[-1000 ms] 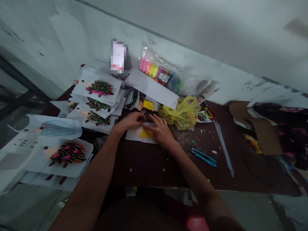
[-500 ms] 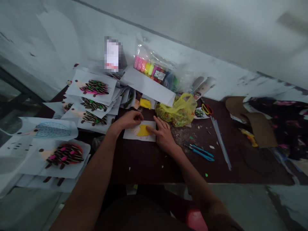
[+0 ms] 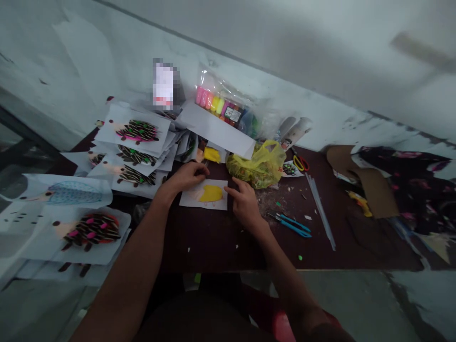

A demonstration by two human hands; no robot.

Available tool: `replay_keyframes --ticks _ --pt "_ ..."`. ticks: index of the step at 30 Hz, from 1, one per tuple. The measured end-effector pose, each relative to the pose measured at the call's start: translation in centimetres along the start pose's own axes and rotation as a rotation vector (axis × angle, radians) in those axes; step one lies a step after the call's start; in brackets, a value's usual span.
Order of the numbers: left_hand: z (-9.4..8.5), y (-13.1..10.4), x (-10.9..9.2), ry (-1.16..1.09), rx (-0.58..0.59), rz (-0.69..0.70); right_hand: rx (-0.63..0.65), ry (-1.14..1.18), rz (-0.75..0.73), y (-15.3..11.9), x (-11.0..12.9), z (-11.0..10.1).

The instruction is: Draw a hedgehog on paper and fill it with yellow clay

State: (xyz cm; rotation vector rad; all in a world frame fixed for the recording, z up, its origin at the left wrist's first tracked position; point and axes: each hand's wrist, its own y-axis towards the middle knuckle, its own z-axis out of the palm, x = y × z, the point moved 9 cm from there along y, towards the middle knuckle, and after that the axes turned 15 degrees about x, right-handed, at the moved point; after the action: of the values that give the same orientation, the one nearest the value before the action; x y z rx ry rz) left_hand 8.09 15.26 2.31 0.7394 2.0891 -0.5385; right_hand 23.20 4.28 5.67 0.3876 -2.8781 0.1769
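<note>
Fingers are held about a white rectangular paper card (image 3: 195, 201): curled at its far left, spread at its right.

At left, the fingertips of the left hand (image 3: 188, 176) are bunched beside the far edge; whether anything is pinched cannot be told. Between the hands, the card, marked with a yellow rounded animal shape (image 3: 211, 194), is laid flat on the dark brown tabletop (image 3: 206, 237), its long axis pointed left to right. At right, one tip of the right hand (image 3: 245, 202) is set at the short edge.
</note>
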Motion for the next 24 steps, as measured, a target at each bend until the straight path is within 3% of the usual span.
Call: replay_keyframes --ticks 5,9,14,17,21,24 --pt "-1.8 -0.6 -2.2 0.008 -0.279 0.142 0.063 0.020 0.098 3.7 0.3 -1.2" --pt "-2.5 -0.9 -1.8 0.038 -0.424 0.094 0.093 -0.011 0.141 8.0 0.8 -2.0" --pt "-2.4 -0.8 -0.6 -0.005 -0.408 0.009 0.061 -0.094 0.255 11.9 0.2 -2.1" --pt "-2.4 -0.6 -0.2 -0.060 -0.408 -0.020 0.063 -0.156 0.217 13.1 0.4 -1.5" --pt "-2.2 -0.2 0.7 -0.211 -0.434 -0.046 0.010 -0.182 0.130 12.9 0.8 -1.6" --pt "-1.9 -0.2 1.9 -0.462 -0.479 -0.058 -0.025 -0.126 0.091 11.8 0.9 -2.0"
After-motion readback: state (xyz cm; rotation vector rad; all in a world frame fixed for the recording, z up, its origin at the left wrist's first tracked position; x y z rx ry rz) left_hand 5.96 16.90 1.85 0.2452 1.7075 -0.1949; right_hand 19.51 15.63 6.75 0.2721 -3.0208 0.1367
